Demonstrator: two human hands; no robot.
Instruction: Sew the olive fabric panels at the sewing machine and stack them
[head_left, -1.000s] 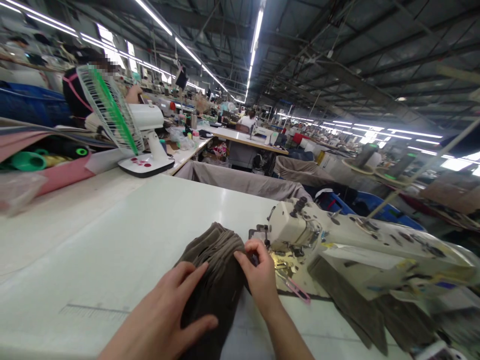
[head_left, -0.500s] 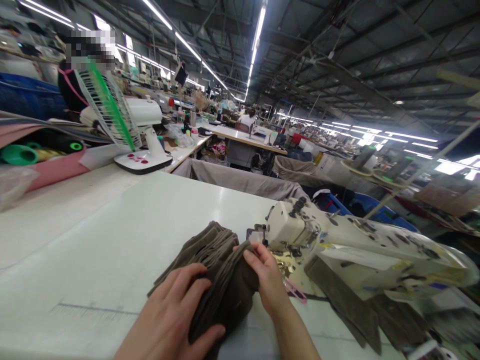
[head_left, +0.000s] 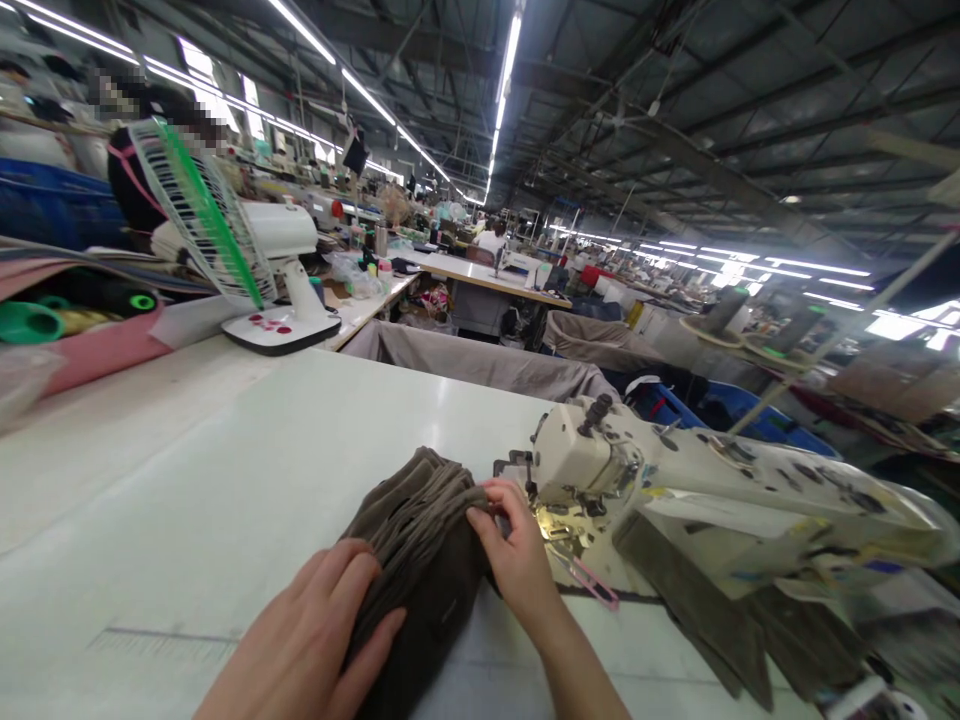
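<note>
A bunched stack of dark brown-grey fabric pieces (head_left: 420, 550) rests on the pale table, its layered edges facing up. My left hand (head_left: 307, 625) wraps around its near left side, thumb on the front and fingers over the top. At the upper right corner, my right hand (head_left: 517, 555) pinches the layers between thumb and fingers. Just right of that hand is the sewing machine (head_left: 577, 450), with a pink-handled thread snipper (head_left: 596, 582) lying by its needle plate. More dark fabric pieces (head_left: 690, 600) lie under the machine arm.
A white fan with green blades (head_left: 281, 320) stands at the back left of the table (head_left: 247, 460). Beyond the far edge hangs a grey cloth-lined bin (head_left: 480, 360). Green thread cones (head_left: 30, 322) lie at the left. Blue crates (head_left: 765, 415) sit behind the machine.
Both hands have shifted slightly left with the fabric stack. My left hand's fingers have come closer in on the stack, and its front face has turned more upright.
</note>
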